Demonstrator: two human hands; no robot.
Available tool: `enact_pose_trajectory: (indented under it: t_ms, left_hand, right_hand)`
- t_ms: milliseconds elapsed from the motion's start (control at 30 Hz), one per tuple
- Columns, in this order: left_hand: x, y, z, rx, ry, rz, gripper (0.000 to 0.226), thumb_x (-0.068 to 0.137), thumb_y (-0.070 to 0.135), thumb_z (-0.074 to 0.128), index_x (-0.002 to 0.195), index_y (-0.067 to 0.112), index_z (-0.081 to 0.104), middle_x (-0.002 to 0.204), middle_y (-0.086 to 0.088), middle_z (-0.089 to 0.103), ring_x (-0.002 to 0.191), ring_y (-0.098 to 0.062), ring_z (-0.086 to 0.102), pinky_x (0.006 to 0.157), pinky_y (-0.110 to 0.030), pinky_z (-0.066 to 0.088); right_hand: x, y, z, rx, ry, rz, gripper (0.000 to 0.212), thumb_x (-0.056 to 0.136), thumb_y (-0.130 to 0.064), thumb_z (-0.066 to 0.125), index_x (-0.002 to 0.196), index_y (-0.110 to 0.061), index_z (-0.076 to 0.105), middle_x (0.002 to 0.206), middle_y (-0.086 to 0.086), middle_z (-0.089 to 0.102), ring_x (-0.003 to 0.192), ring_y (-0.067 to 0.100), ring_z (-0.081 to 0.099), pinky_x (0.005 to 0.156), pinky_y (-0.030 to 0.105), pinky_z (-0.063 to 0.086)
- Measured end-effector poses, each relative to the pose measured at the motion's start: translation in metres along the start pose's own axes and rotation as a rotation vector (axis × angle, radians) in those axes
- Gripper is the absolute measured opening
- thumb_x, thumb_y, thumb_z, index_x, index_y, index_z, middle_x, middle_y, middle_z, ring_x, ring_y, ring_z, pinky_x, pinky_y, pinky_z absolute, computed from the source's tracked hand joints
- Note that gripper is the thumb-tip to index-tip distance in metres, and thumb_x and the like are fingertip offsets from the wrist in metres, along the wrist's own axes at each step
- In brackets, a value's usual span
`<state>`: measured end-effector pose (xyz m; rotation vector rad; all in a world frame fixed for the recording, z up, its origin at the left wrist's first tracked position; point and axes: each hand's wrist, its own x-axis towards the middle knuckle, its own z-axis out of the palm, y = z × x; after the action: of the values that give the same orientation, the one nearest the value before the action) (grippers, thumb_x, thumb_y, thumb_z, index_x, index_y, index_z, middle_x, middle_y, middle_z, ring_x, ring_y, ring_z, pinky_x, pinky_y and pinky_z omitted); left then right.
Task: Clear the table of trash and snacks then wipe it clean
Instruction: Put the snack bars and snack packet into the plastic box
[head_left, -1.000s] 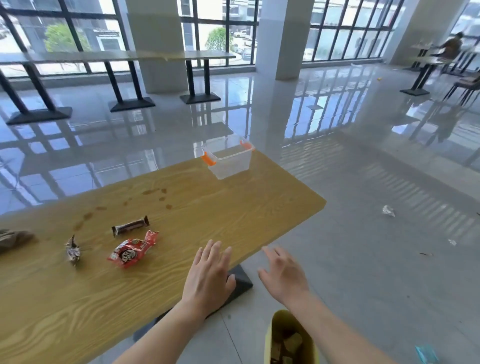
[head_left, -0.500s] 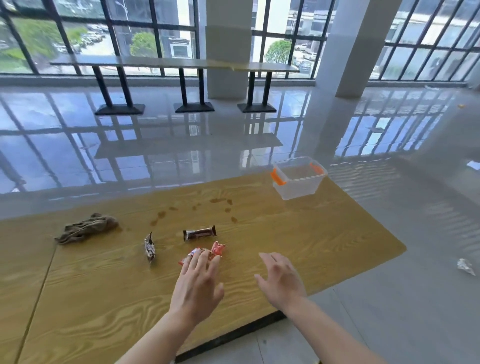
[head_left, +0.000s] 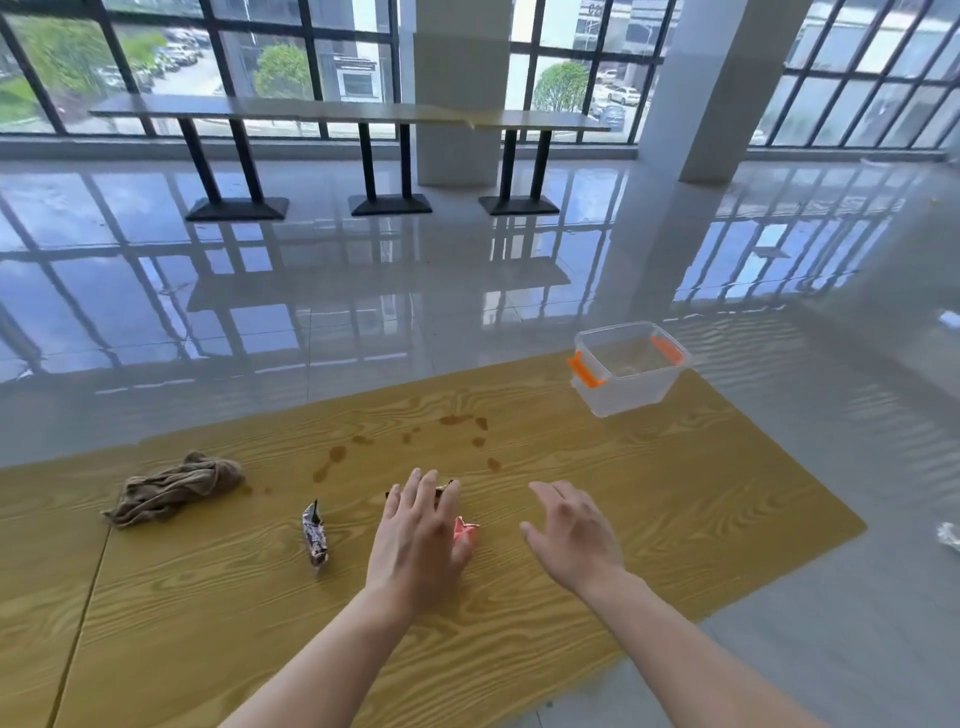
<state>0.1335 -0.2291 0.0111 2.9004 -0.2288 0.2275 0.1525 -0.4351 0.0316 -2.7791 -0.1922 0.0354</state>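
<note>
On the wooden table my left hand hovers flat, fingers apart, over a red snack packet; only the packet's right end shows. A dark chocolate bar peeks out behind my fingertips. A small dark crumpled wrapper lies to the left of that hand. My right hand floats open and empty to the right. A brown rag lies bunched at the left. Brown spill stains dot the table's middle. A clear plastic bin with orange latches stands at the far right corner.
The table's right edge drops to a glossy grey floor with a bit of crumpled litter on it. A seam divides the table at the left. Long tables and two pillars stand by the windows beyond.
The view has swung left and nearer the table. My left hand has moved forward over the red packet and the chocolate bar, hiding most of both. My right hand stays open beside it.
</note>
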Motion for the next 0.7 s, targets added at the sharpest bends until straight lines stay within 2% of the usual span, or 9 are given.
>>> enact_pose_trajectory:
  t_ms: [167, 333, 433, 567, 633, 700]
  left_hand:
    - [0.043, 0.032, 0.005, -0.016, -0.015, 0.039, 0.066, 0.083, 0.038, 0.063, 0.142, 0.015, 0.044, 0.148, -0.018, 0.042, 0.143, -0.034, 0.029, 0.116, -0.048, 0.023]
    - [0.107, 0.076, 0.019, -0.054, -0.07, 0.04, 0.069, 0.092, 0.042, 0.051, 0.151, 0.019, 0.025, 0.159, -0.013, 0.022, 0.149, -0.028, 0.011, 0.121, -0.042, 0.008]
    - [0.157, 0.108, 0.033, -0.084, -0.086, -0.002, 0.069, 0.091, 0.043, 0.05, 0.151, 0.02, 0.025, 0.159, -0.013, 0.023, 0.148, -0.028, 0.013, 0.12, -0.042, 0.011]
    - [0.231, 0.15, 0.053, -0.137, -0.076, -0.079, 0.067, 0.09, 0.044, 0.051, 0.148, 0.019, 0.03, 0.154, -0.012, 0.031, 0.144, -0.028, 0.023, 0.117, -0.04, 0.02]
    - [0.265, 0.168, 0.06, -0.177, -0.064, -0.118, 0.064, 0.09, 0.044, 0.052, 0.146, 0.019, 0.034, 0.15, -0.012, 0.037, 0.139, -0.027, 0.031, 0.114, -0.038, 0.026]
    - [0.295, 0.182, 0.066, -0.217, -0.051, -0.148, 0.059, 0.088, 0.042, 0.054, 0.141, 0.019, 0.04, 0.141, -0.01, 0.045, 0.131, -0.027, 0.04, 0.107, -0.036, 0.032]
  right_hand:
    - [0.03, 0.033, -0.019, 0.006, 0.039, 0.042, 0.054, 0.093, -0.039, 0.06, 0.141, -0.019, 0.047, 0.139, 0.003, 0.053, 0.126, 0.024, 0.048, 0.098, 0.036, 0.046]
    - [0.084, 0.092, -0.048, 0.015, 0.07, 0.097, 0.055, 0.092, -0.038, 0.062, 0.142, -0.019, 0.047, 0.139, 0.005, 0.053, 0.127, 0.027, 0.048, 0.101, 0.039, 0.045]
    - [0.131, 0.135, -0.068, 0.021, 0.074, 0.112, 0.052, 0.092, -0.035, 0.063, 0.138, -0.016, 0.049, 0.133, 0.009, 0.057, 0.123, 0.03, 0.051, 0.1, 0.041, 0.044]
    - [0.2, 0.194, -0.093, 0.034, 0.082, 0.124, 0.043, 0.089, -0.029, 0.063, 0.129, -0.015, 0.055, 0.128, 0.009, 0.059, 0.119, 0.032, 0.053, 0.091, 0.043, 0.048]
    - [0.233, 0.225, -0.101, 0.03, 0.068, 0.142, 0.046, 0.088, -0.028, 0.062, 0.131, -0.016, 0.054, 0.135, 0.008, 0.056, 0.122, 0.033, 0.051, 0.092, 0.044, 0.049]
    - [0.265, 0.255, -0.107, 0.022, 0.084, 0.131, 0.047, 0.086, -0.028, 0.063, 0.132, -0.018, 0.055, 0.148, 0.007, 0.046, 0.135, 0.031, 0.042, 0.099, 0.045, 0.048]
